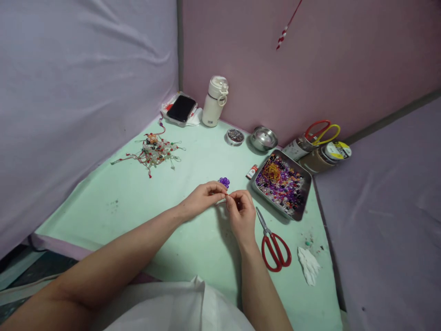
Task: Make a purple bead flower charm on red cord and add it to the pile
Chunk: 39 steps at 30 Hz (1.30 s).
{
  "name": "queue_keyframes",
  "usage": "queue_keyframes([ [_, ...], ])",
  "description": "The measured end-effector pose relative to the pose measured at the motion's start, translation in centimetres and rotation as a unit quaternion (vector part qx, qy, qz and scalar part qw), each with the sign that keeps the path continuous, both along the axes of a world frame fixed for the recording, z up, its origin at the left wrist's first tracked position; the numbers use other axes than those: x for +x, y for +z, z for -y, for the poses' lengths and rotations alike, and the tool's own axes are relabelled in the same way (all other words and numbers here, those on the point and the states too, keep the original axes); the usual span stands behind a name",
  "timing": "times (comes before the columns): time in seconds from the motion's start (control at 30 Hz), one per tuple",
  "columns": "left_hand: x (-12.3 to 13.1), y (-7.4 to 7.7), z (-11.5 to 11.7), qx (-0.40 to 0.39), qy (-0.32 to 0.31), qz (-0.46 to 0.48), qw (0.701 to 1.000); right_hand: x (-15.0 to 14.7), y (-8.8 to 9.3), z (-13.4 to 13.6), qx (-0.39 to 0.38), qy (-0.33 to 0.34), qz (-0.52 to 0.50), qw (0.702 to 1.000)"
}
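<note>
My left hand [203, 197] and my right hand [242, 212] meet over the pale green table [113, 202], fingers pinched together. Between the fingertips runs something thin, too small to name. A small purple bead cluster [224, 182] sits just past my left fingertips; whether it is joined to what I pinch I cannot tell. Red-handled scissors [274, 246] lie right of my right wrist. A metal tray [303, 184] full of purple, black and clear beads, with a tangle of orange thread, stands to the right.
A finished beadwork piece [155, 151] lies at the left. At the back stand a phone [181, 108], a white bottle [215, 101], a small round tin [235, 136], a steel bowl [263, 138] and spools with scissors [320, 145]. A crumpled tissue [309, 265] lies near the right edge.
</note>
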State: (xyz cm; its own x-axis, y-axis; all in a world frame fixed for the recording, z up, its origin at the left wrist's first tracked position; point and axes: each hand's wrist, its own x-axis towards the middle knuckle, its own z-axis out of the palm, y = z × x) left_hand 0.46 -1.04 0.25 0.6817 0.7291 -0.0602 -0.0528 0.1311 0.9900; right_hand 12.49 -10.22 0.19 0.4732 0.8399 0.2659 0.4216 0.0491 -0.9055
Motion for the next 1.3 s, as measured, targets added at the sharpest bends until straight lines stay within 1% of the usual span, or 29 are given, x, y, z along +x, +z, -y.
queue_keyframes([
  [0.13, 0.0, -0.2, 0.0, 0.074, 0.045, -0.046, 0.995, -0.1, -0.1, 0.0, 0.003, -0.014, -0.002, 1.000],
  [0.2, 0.0, -0.3, -0.1, 0.099, 0.054, -0.057, 0.992, 0.0, -0.1, 0.0, 0.008, -0.026, 0.008, 1.000],
  [0.37, -0.1, -0.5, -0.4, 0.110, 0.056, -0.057, 0.991, 0.2, 0.1, 0.2, 0.051, -0.051, 0.014, 0.997],
  [0.6, -0.1, -0.4, -0.5, 0.119, 0.063, -0.073, 0.988, -0.4, 0.4, 0.6, 0.067, 0.012, 0.024, 0.997],
  [0.7, -0.1, -0.4, -0.6, 0.140, 0.070, -0.094, 0.983, -0.6, 0.4, 0.5, 0.056, 0.039, 0.027, 0.997],
  [0.77, -0.1, -0.4, -0.7, 0.149, 0.074, -0.105, 0.981, -0.5, 0.3, 0.4, 0.039, 0.041, 0.010, 0.998],
  [0.83, -0.3, -0.2, -0.9, 0.124, 0.064, -0.111, 0.984, -0.3, 0.2, 0.3, 0.017, 0.033, -0.045, 0.998],
  [0.87, -0.4, -0.1, -0.9, 0.095, 0.051, -0.111, 0.988, -0.1, 0.1, 0.2, 0.004, 0.030, -0.084, 0.996],
  [0.97, -0.8, 0.3, -1.0, -0.033, -0.009, -0.090, 0.995, 0.6, 0.0, 0.1, -0.048, 0.031, -0.199, 0.978],
  [1.03, -0.9, 0.5, -1.0, -0.097, -0.040, -0.068, 0.992, 1.1, 0.0, 0.4, -0.091, 0.042, -0.228, 0.968],
  [1.1, -1.0, 0.6, -0.9, -0.124, -0.051, -0.066, 0.989, 1.9, 0.3, 0.8, -0.127, 0.058, -0.212, 0.967],
  [1.17, -1.0, 0.6, -0.9, -0.130, -0.048, -0.084, 0.987, 2.9, 0.7, 1.7, -0.154, 0.065, -0.165, 0.972],
  [1.23, -1.1, 0.6, -0.9, -0.134, -0.044, -0.105, 0.984, 4.2, 1.3, 2.9, -0.176, 0.040, -0.117, 0.977],
  [1.3, -1.1, 0.6, -0.9, -0.133, -0.048, -0.115, 0.983, 5.7, 2.1, 4.3, -0.169, -0.008, -0.075, 0.983],
])
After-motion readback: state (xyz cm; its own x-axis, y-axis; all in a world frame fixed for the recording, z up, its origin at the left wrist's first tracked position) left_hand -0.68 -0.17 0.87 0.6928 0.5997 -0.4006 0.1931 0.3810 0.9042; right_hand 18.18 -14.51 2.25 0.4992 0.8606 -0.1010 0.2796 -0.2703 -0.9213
